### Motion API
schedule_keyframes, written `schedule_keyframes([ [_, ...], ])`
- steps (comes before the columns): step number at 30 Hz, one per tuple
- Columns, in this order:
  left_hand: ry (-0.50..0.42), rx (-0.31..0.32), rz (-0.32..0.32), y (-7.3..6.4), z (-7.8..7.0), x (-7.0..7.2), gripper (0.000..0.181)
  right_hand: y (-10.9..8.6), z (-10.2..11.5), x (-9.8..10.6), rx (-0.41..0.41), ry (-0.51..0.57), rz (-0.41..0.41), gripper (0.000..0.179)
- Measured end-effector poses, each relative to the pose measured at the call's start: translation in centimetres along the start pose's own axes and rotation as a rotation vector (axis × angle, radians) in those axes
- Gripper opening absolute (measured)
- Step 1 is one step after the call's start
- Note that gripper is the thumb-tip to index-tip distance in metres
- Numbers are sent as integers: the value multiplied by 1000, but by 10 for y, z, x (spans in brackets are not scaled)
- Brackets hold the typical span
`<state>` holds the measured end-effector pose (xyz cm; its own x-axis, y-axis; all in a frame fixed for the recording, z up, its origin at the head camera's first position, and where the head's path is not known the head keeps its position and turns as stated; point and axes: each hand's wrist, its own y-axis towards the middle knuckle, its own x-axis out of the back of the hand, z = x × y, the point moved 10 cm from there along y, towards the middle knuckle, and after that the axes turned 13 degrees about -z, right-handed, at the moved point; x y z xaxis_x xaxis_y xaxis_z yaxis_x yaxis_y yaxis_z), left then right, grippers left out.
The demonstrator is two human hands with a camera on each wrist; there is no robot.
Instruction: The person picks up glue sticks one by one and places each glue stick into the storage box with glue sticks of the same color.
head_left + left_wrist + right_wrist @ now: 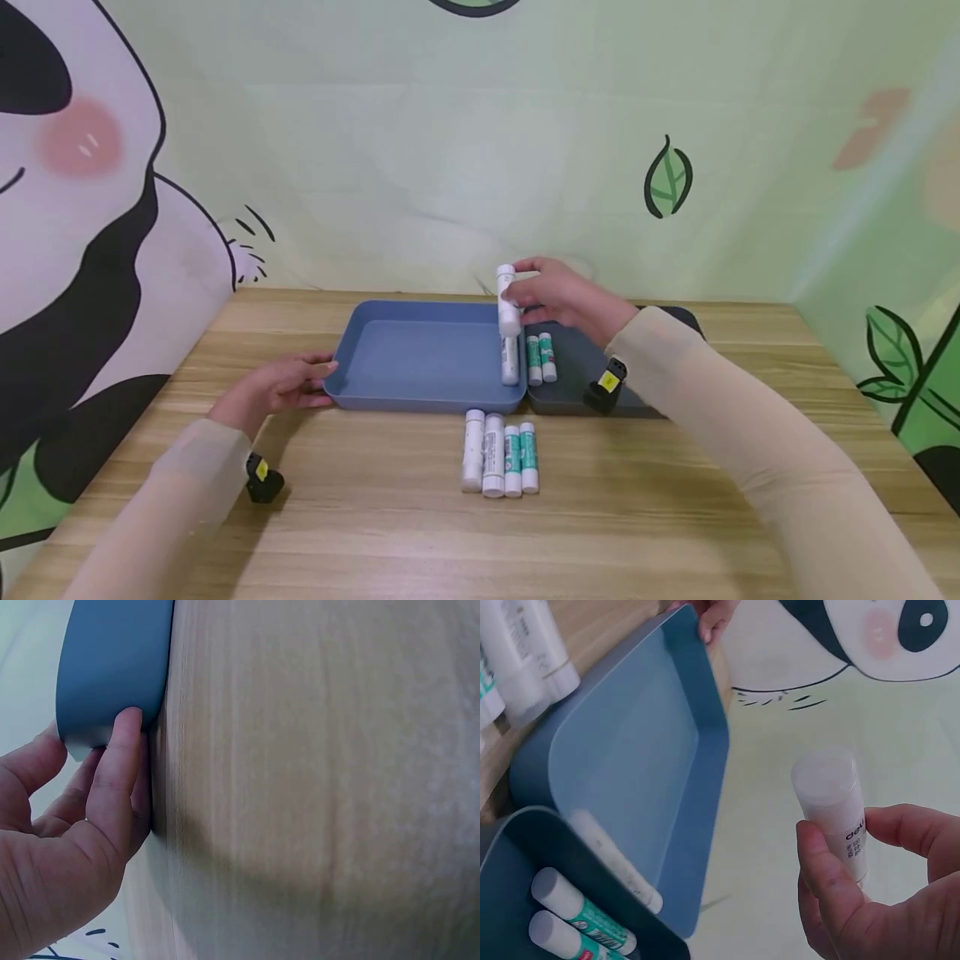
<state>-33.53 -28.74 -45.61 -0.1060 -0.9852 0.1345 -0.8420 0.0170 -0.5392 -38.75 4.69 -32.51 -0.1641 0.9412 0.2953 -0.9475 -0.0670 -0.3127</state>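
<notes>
My right hand (558, 293) pinches a large white glue stick (507, 300) between thumb and fingers, upright over the right end of the blue tray (420, 402). In the right wrist view, dark print shows on this glue stick (831, 791). Another white glue stick (510, 360) lies in that tray along its right wall. At the tray's left end, my left hand (288, 382) holds the corner, thumb at the rim and fingers against the outer wall. Two smaller green-and-white glue sticks (542, 358) lie in the dark grey tray (637, 407), directly right of the blue one.
In front of the trays, a row of glue sticks (493, 457) lies on the wooden table (360, 517): two large white and two small green-and-white. Behind the table stands a pale green wall (420, 167) with a painted panda and leaves.
</notes>
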Motion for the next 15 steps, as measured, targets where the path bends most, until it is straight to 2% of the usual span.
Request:
schedule_keyframes([
  [8, 6, -14, 18, -2, -3, -5, 73, 17, -19, -9, -38, -4, -3, 63],
  [15, 10, -7, 16, 0, -1, -3, 73, 28, -40, -17, -59, -39, -25, 66],
])
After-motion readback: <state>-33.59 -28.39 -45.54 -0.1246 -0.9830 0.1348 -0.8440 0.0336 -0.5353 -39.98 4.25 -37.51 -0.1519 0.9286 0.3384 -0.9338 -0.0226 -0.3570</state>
